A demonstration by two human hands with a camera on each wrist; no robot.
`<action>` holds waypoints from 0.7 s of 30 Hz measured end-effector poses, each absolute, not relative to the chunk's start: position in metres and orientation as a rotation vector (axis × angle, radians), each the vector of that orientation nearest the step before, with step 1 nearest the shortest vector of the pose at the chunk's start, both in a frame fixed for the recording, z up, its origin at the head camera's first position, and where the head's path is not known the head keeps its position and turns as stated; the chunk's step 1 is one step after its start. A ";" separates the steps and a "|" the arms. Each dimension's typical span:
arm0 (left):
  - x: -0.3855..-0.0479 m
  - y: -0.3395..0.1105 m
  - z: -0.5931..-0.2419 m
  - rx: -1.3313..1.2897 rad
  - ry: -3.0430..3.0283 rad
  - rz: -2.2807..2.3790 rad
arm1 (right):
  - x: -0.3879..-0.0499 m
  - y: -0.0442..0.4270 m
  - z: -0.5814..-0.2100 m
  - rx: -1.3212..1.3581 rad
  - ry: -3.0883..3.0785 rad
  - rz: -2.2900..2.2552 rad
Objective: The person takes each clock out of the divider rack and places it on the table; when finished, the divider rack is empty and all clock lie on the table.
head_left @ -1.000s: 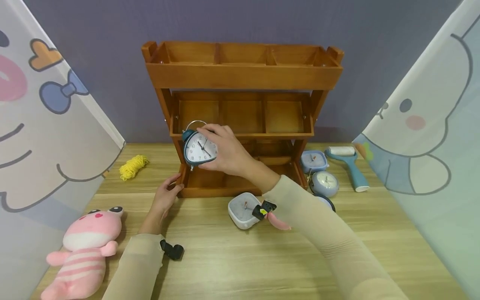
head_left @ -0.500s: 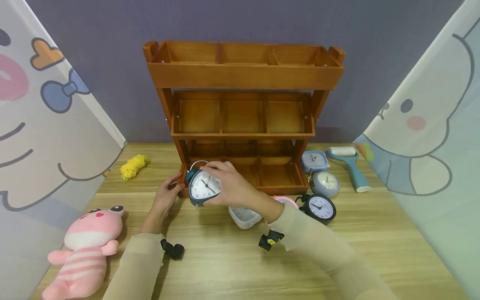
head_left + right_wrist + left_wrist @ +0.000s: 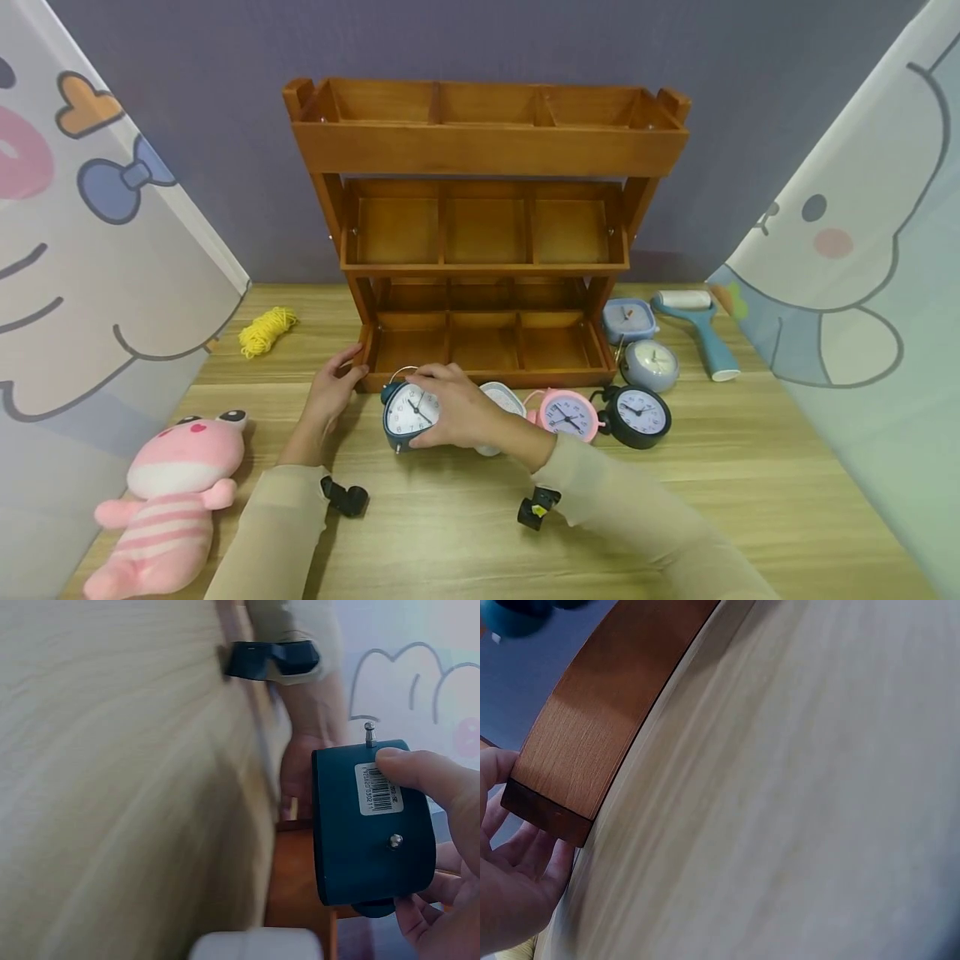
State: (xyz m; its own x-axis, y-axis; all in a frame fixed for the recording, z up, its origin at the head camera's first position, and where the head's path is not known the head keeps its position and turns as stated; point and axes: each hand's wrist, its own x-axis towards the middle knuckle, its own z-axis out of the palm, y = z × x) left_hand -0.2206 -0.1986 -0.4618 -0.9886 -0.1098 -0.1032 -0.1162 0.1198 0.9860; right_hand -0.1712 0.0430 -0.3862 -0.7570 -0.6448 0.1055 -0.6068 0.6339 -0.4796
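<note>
A dark teal alarm clock (image 3: 410,410) with a rounded triangular face is gripped by my right hand (image 3: 461,408), thumb on its underside and fingers over the top. In the right wrist view the clock's underside (image 3: 371,825) shows a barcode sticker and small metal feet, tilted off the table. My left hand (image 3: 330,390) holds the lower left front corner of a wooden three-tier shelf (image 3: 487,152); in the left wrist view its fingers (image 3: 536,859) lie around the end of the board (image 3: 604,712). A white clock (image 3: 504,397) is partly hidden behind my right hand.
Right of my right hand stand a pink alarm clock (image 3: 567,416) and a black one (image 3: 637,415). Behind them are a grey-blue round clock (image 3: 650,365), a blue square clock (image 3: 628,320) and a lint roller (image 3: 701,333). Yellow cord (image 3: 267,332) and a pink plush frog (image 3: 172,504) lie left.
My right hand has brought the teal clock down from before the middle tier to just above the table in front of the shelf. The left hand has stayed at the corner.
</note>
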 end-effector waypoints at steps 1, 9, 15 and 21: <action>-0.221 -0.199 -0.462 -0.239 2.348 2.068 | -0.172 0.042 -0.389 -1.065 2.763 -0.759; -0.219 -0.198 -0.459 -0.208 2.371 2.031 | -0.176 0.037 -0.410 -1.041 2.720 -0.689; -0.217 -0.196 -0.458 -0.231 2.391 2.021 | -0.178 0.034 -0.416 -0.997 2.715 -0.643; -0.219 -0.196 -0.454 -0.230 2.519 1.856 | -0.177 0.034 -0.417 -0.992 2.697 -0.618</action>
